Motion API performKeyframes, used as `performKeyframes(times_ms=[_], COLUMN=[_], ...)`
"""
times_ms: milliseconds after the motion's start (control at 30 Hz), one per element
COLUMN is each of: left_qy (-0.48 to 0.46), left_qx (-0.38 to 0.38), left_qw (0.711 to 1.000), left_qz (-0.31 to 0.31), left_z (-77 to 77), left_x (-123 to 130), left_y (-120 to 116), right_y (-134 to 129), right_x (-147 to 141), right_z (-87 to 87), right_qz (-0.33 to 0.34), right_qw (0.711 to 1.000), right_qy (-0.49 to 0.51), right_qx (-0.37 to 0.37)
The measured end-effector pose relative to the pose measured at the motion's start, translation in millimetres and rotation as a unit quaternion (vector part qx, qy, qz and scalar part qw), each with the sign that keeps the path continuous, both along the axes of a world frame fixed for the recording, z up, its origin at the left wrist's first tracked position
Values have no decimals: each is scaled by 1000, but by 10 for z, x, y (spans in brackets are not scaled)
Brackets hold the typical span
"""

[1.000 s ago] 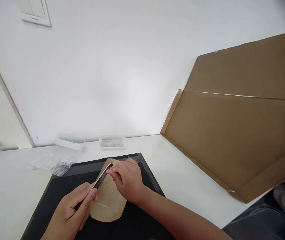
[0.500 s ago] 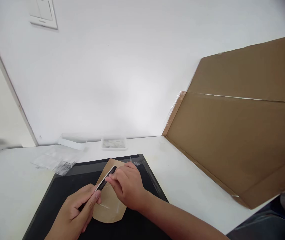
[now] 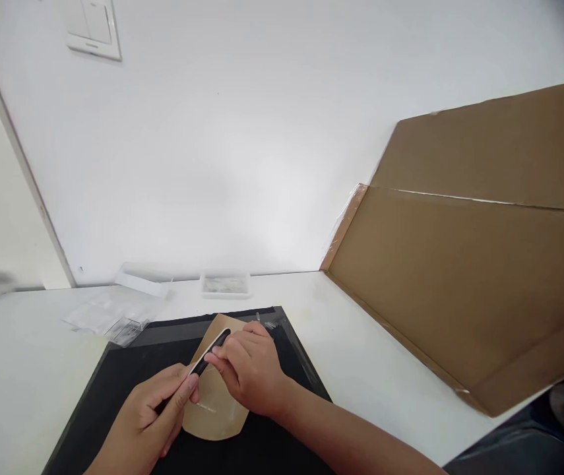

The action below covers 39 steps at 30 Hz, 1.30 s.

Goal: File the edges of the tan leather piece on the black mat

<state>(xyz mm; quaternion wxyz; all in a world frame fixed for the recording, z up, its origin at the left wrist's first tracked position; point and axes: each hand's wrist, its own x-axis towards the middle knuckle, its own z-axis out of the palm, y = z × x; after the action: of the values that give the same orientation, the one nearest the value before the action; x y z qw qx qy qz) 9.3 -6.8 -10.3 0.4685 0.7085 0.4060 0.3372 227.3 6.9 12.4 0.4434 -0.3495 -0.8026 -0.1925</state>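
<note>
My left hand [image 3: 150, 412] is closed around a nail file [image 3: 221, 338], a slim black strip with a pale edge that slants up to the right. Against the file's dark face rest the pinched fingertips of my right hand [image 3: 252, 369]. Anything between those fingertips is too small or hidden for me to make out. Under both hands lies a tan, paper-like sheet [image 3: 217, 419] with a curved lower edge, partly covered by them. It rests on a black mat [image 3: 113, 389].
Behind the mat, a small clear tray [image 3: 225, 285] stands by the wall. Clear plastic packaging [image 3: 108, 313] lies to the left, overlapping the mat's corner. Tiny clear pieces [image 3: 270, 324] sit near its back right corner. A large cardboard panel [image 3: 450, 264] stands at the right.
My right fingertips have slid slightly down and left along the nail file. My left hand keeps its hold. The whole view has shifted a little.
</note>
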Motion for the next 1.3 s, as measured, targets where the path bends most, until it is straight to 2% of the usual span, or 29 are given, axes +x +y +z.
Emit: performKeyframes(times_ms=[200,400,600,800,967,1133,1300], left_qy=[-12,-5,-7,-13,-10,-4,-8], left_qx=[-11,-16,-27,-28,-21,-25,-11], left_qw=[1000,1000,1000,999,1000,1000,1000], left_qz=[4,7,1,8,8,3,4], left_z=[17,-31,41,40,28,37,99], left_x=[-6,-10,-4,4,-15,-15,-17], left_y=[-38,-6,-33,-36,-24,-22,-49], right_y=[36,13,44,8,20,17,23], right_x=[88,-7,49,-22,21,22,41], right_z=[44,-22,-4,-52,-18,-21,-8], right_qz=[-55,-9,-90,-16,-64,-37,-60], right_qw=[996,1000,994,999,996,999,994], right_qy=[61,18,57,18,50,10,74], right_qx=[-23,-14,-25,-25,-27,-34,-52])
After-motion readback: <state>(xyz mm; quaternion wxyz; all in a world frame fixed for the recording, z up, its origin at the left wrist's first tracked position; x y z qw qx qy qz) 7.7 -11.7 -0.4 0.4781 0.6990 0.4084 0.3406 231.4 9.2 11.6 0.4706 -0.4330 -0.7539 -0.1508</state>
